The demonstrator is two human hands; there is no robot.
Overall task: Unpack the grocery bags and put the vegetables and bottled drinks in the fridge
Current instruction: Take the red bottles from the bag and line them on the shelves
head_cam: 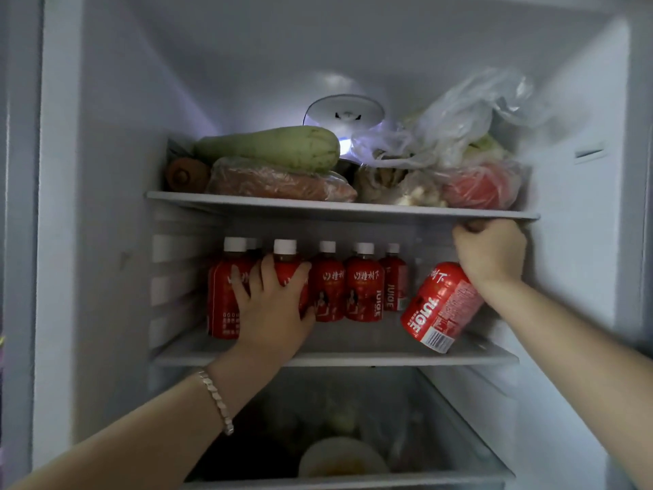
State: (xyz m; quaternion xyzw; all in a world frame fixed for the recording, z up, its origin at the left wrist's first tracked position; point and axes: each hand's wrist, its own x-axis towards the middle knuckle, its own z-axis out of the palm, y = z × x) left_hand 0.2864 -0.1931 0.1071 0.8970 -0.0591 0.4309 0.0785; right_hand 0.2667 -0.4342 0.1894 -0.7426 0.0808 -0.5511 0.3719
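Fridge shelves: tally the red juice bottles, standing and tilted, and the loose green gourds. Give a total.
Standing red juice bottles: 6, one mostly hidden behind the leftmost
Tilted red juice bottle, in the right hand: 1
Green gourd: 1
Total: 8

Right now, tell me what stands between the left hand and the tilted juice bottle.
Head view: three upright red juice bottles, then bare shelf before the tilted bottle.

The left grip (272, 305) curls round a standing juice bottle (284, 259) in the row on the middle shelf (353, 358). The right grip (491, 252) holds a tilted bottle (441, 305) by its top, just under the upper shelf (318, 206), which carries a squash (272, 148) and bagged vegetables (459, 136).
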